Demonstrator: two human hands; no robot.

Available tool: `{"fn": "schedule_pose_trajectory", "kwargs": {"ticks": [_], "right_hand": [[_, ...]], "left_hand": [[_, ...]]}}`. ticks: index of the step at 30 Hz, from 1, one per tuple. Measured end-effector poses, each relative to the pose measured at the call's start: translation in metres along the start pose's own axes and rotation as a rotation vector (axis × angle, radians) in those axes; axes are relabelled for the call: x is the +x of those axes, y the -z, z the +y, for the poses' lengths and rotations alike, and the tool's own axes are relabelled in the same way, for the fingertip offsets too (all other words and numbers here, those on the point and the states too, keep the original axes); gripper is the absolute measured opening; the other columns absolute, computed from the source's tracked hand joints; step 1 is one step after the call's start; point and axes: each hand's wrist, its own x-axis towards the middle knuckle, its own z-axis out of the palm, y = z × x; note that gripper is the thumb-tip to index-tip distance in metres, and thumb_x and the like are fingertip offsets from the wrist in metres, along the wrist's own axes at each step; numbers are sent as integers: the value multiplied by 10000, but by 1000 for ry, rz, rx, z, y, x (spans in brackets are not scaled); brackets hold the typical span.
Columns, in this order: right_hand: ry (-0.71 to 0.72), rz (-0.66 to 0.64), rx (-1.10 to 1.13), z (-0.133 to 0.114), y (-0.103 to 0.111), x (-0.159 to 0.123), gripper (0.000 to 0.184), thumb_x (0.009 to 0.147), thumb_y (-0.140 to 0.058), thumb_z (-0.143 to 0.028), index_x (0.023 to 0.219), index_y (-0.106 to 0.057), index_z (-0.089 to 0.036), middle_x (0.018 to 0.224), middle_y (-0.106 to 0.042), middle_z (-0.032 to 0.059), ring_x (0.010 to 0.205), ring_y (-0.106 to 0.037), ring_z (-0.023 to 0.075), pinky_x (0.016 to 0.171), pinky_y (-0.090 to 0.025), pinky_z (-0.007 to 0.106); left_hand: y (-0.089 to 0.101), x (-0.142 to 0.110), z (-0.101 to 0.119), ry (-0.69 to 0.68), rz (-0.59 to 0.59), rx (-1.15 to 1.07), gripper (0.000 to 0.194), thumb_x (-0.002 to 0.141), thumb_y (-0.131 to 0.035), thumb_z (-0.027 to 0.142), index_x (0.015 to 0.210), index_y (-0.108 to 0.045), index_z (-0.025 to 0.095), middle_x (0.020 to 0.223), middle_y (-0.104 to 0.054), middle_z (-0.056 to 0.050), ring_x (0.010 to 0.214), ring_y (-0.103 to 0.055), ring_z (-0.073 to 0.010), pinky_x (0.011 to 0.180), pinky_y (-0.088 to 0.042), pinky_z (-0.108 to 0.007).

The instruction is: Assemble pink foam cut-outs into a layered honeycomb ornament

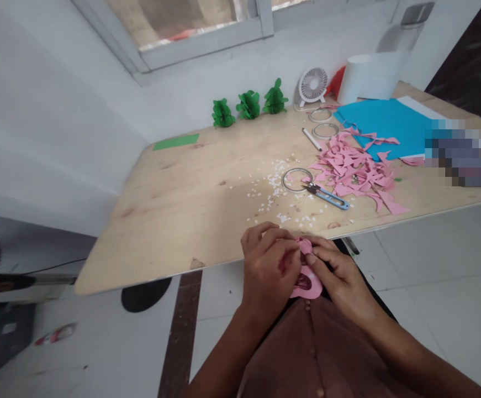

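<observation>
A pink paper cutout (313, 286) with a hole in its lower part is between my hands, at the table's front edge above my lap. My left hand (267, 262) is closed on its left side, fingers bent over and hiding part of it. From the other side, my right hand (339, 273) pinches its upper part, the thumb lying on the paper. On the tabletop just beyond lie blue-handled thread snips (333, 200), their dark blades touching a metal ring (284, 179). Small white paper bits (271, 190) are scattered around the ring.
Pink paper scraps (348, 166) are heaped at the right, near blue sheets (393, 124) and a white marker (312, 139). Several green paper figures (248, 105) and a small white fan (312, 85) stand by the wall. A green strip (176, 142) lies far left.
</observation>
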Motion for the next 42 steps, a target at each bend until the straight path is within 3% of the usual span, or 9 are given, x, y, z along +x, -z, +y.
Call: {"fn": "schedule_pose_trajectory", "kwargs": {"ticks": [3,6,12,17,23,28,31,38,42], "right_hand": [[-54,-16,21,1,1,0,273,925,-466,-323,776,-666,-211,1116,-631,79,1121,-534,245,955,-423,414],[-79,-23,50,0,1,1,288,922,-468,-339,762,-670,-211,1127,-630,80,1126,-534,249,946,-426,415],[-191,-18,224,-5,-1,5,318,894,-501,-417,756,-698,-208,1063,-661,70,1029,-594,236,861,-471,356],[-327,-15,440,-4,-5,6,305,850,-566,-459,785,-708,-197,845,-684,37,780,-626,200,715,-505,314],[-362,-49,566,-4,-7,6,263,848,-585,-429,817,-722,-206,784,-682,25,710,-611,180,718,-496,319],[-343,-54,596,-5,-4,6,251,855,-586,-406,797,-719,-202,850,-680,31,745,-598,175,746,-486,320],[-327,-54,587,-7,-3,5,256,858,-583,-403,789,-722,-200,878,-675,34,761,-600,177,748,-482,317],[-332,-57,537,-6,-4,3,273,872,-561,-400,779,-718,-198,871,-657,34,730,-586,170,724,-480,315],[-303,-14,512,-1,-5,3,233,886,-552,-355,798,-717,-216,919,-646,28,838,-585,182,766,-457,304]], "left_hand": [[6,7,-14,120,40,-110,75,778,-603,153,731,-636,201,813,-665,-25,871,-600,-184,823,-482,-371],[8,15,-36,175,151,-19,75,798,-585,171,743,-629,195,823,-659,-22,855,-607,-176,819,-480,-358],[2,22,-64,215,110,105,157,793,-545,179,875,-679,193,923,-678,-54,942,-601,-211,867,-461,-388],[0,10,-52,408,-30,-107,123,793,-565,231,711,-646,188,677,-656,4,693,-618,-162,718,-486,-309],[4,3,-39,554,-152,-516,153,803,-556,258,847,-677,175,826,-698,-46,813,-646,-185,770,-506,-327],[11,4,-30,675,-358,-792,246,764,-647,302,976,-679,181,980,-709,-73,889,-653,-203,804,-517,-338],[11,3,-25,714,-378,-889,258,750,-667,283,986,-670,179,1013,-700,-78,917,-649,-205,822,-517,-340],[6,-1,-23,718,-331,-822,257,775,-637,263,1019,-635,184,983,-670,-73,835,-638,-183,740,-523,-319],[11,-6,-12,403,-37,-410,170,799,-612,189,966,-636,207,1030,-626,-58,1003,-583,-198,881,-473,-367]]}}
